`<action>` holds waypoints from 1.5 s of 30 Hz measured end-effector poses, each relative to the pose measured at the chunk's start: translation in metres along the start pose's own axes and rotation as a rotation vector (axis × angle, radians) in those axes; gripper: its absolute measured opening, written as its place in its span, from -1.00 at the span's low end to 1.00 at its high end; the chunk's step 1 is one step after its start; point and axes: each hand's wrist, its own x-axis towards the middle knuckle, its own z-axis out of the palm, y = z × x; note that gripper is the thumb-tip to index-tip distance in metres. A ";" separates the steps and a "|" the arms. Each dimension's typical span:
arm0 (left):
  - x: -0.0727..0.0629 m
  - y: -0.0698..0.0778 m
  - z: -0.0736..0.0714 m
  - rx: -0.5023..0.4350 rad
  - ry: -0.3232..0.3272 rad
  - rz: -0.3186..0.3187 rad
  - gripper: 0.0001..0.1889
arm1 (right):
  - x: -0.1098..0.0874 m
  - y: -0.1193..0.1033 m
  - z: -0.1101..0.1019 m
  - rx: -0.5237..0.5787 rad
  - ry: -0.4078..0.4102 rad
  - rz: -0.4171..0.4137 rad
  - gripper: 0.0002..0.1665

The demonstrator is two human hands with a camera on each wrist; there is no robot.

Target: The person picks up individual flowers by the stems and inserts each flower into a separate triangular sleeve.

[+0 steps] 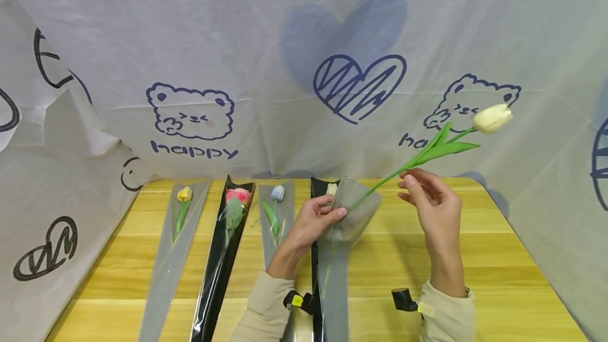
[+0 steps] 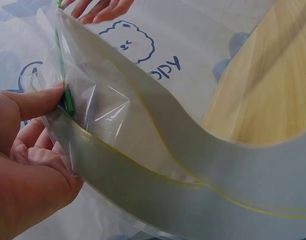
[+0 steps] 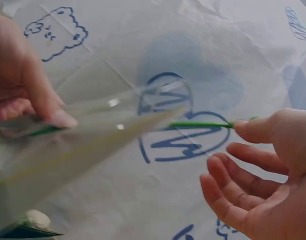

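My left hand (image 1: 311, 223) pinches the upper part of a grey, clear-fronted flower sleeve (image 1: 358, 223). Under its thumb, the green stem end of a white tulip (image 1: 493, 119) shows through the clear film (image 2: 105, 107). The tulip slants up and right out of the sleeve's mouth, bloom and leaves outside. My right hand (image 1: 436, 207) is at the stem with loosely bent fingers. In the right wrist view its thumb overlaps the stem (image 3: 200, 124), while the other fingers are spread below it. The grey sleeve's lower length bends down toward the table.
Wrapped flowers lie in a row on the wooden table (image 1: 394, 268): a yellow tulip (image 1: 184, 194), a pink flower (image 1: 242, 195), a pale blue tulip (image 1: 278, 193) and a white bloom (image 1: 332, 189) in black wrap, partly behind the left hand. A printed white cloth (image 1: 266, 67) hangs behind.
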 end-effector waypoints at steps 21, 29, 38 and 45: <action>-0.001 -0.003 -0.004 0.108 -0.110 -0.029 -0.71 | 0.009 -0.019 -0.042 0.742 0.327 -0.099 -0.69; -0.003 -0.001 -0.003 0.114 -0.147 -0.038 -0.74 | 0.009 -0.020 -0.046 0.797 0.313 -0.120 -0.72; -0.004 0.000 -0.003 0.133 -0.166 -0.026 -0.77 | 0.009 -0.021 -0.046 0.800 0.325 -0.115 -0.80; -0.003 0.002 0.000 0.118 -0.200 -0.026 -0.71 | 0.008 -0.023 -0.040 0.762 0.287 -0.115 -0.81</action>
